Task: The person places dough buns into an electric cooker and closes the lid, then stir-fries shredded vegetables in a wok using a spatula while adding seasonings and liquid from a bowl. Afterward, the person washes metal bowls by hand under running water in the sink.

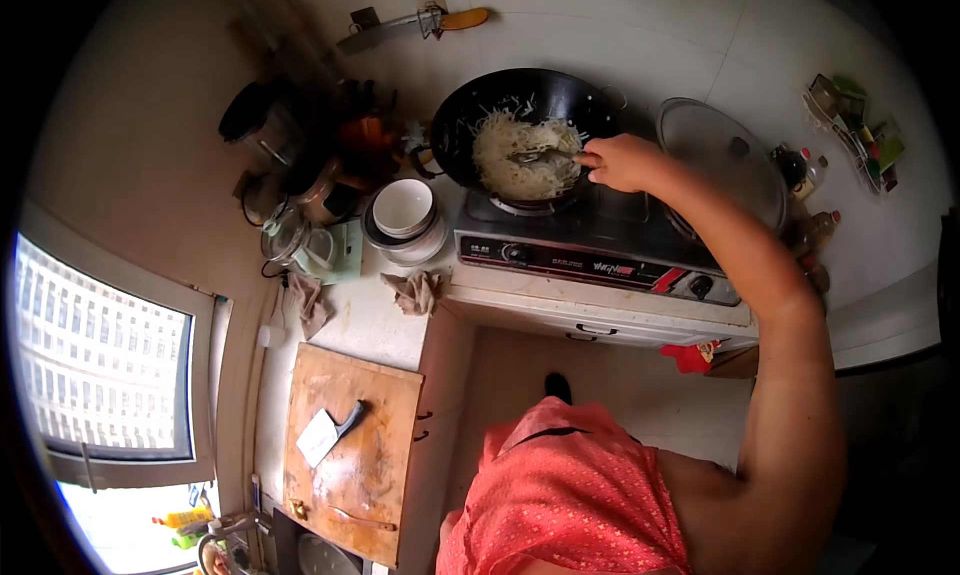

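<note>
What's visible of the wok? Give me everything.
The wok is round, deep and black, apparently metal, its bare wall glossy. A small loop handle shows on each side. It sits over the left burner of the stove, holding pale shredded food, with stray shreds up the wall. The right hand holds a spatula in the food. The underside is mostly hidden.

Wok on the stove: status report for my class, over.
Right hand: grip closed on metal utensil, its head in pale shreds. Left hand: out of view. Wok: uncovered; glass lid off to its right.
</note>
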A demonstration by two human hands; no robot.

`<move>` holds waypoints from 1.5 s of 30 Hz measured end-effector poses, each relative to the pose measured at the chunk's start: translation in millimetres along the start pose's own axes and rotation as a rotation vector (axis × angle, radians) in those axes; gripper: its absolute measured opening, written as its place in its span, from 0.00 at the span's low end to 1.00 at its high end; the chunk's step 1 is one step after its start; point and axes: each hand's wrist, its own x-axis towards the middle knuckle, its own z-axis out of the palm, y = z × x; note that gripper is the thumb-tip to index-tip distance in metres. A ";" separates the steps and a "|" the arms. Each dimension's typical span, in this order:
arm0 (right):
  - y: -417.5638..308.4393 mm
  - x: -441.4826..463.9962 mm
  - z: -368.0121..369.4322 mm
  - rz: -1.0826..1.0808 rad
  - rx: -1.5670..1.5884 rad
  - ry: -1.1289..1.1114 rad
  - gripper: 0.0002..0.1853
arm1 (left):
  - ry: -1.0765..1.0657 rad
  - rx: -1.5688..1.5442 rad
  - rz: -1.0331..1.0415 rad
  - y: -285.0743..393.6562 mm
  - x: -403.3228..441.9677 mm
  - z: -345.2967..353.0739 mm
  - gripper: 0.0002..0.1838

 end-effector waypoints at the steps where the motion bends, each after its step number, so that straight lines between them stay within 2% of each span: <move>1: 1.4 8.3 -2.0 0.037 -0.122 -0.017 0.08 | -0.006 0.010 0.007 8.7 3.3 2.1 0.21; 3: 6.4 16.5 -15.7 0.077 -0.244 -0.029 0.09 | -0.017 0.025 0.023 22.6 11.5 1.8 0.21; 5: 10.0 9.3 -52.9 -0.038 -0.272 0.000 0.09 | -0.024 0.015 0.010 34.3 17.6 -0.8 0.20; 8: 2.5 -22.1 -101.8 -0.054 -0.354 0.017 0.07 | -0.033 -0.039 -0.048 72.9 15.3 -3.9 0.20; 9: 0.0 -23.5 -102.1 -0.045 -0.358 0.009 0.07 | -0.072 -0.029 -0.024 83.5 15.0 -7.5 0.19; 11: -6.6 -21.9 -108.8 0.080 -0.594 -0.093 0.05 | -0.122 -0.024 0.016 87.5 36.4 -14.3 0.18; 12: -3.6 -11.9 -102.1 0.086 -0.604 -0.089 0.05 | -0.114 0.146 0.131 76.2 58.7 -18.8 0.17; 13: 6.9 5.7 -81.5 0.095 -0.660 -0.082 0.05 | -0.102 0.318 0.242 70.0 72.1 -21.7 0.17; 15: 13.1 24.7 -40.3 0.109 -0.716 -0.085 0.06 | -0.105 0.257 0.271 93.7 71.3 -25.9 0.17; 17: 7.8 30.2 -16.6 -0.081 -0.510 0.249 0.10 | -0.110 0.194 0.310 105.3 77.4 -31.1 0.17; 20: -0.3 8.4 -33.6 -0.141 -0.374 0.292 0.11 | -0.164 0.103 0.331 112.2 83.4 -43.3 0.17; 22: 6.5 -12.9 -57.9 -0.122 -0.464 0.307 0.09 | -0.139 0.202 0.414 126.2 83.0 -49.3 0.17; 25: -11.1 -41.1 -96.9 0.005 -0.568 -0.092 0.09 | -0.157 0.156 0.411 124.1 95.6 -46.0 0.17; 26: -18.2 -41.9 -92.8 0.005 -0.572 -0.093 0.09 | -0.159 0.152 0.412 127.5 97.9 -46.8 0.17; 28: -32.4 -36.3 -74.8 -0.017 -0.207 -0.319 0.08 | -0.145 0.462 0.541 144.4 96.8 -49.2 0.17; 29: -31.6 -25.9 -52.4 -0.069 -0.199 -0.268 0.10 | -0.142 0.459 0.541 140.7 98.6 -46.6 0.17; 31: -26.0 0.1 -2.3 -0.131 -0.190 -0.213 0.12 | -0.086 0.074 0.484 131.0 104.0 -39.8 0.18; 33: -26.6 17.2 24.5 0.183 0.644 -0.065 0.19 | -0.044 0.119 0.508 127.1 100.7 -39.1 0.18; 34: -21.2 19.8 20.3 0.172 0.648 -0.064 0.19 | -0.010 0.169 0.532 127.7 99.7 -39.7 0.18; 35: -12.3 20.3 10.1 0.262 0.767 -0.149 0.21 | 0.000 0.168 0.532 127.2 95.3 -38.7 0.18; 36: -4.9 18.0 0.7 0.355 0.886 -0.238 0.24 | 0.005 0.104 0.501 126.9 86.7 -38.0 0.18; 37: -0.1 13.6 -8.3 0.368 0.931 -0.218 0.24 | 0.008 0.041 0.472 125.9 81.4 -37.5 0.17; 42: 6.5 31.4 -26.2 0.325 0.899 -0.128 0.23 | -0.040 -0.115 0.368 84.9 97.3 -24.5 0.17; 44: 4.1 59.3 8.1 0.163 0.554 0.090 0.20 | -0.072 -0.182 0.360 87.2 92.4 -17.6 0.17; 45: 9.3 66.3 32.8 0.026 0.396 0.132 0.19 | -0.080 -0.163 0.350 94.6 88.3 -15.0 0.17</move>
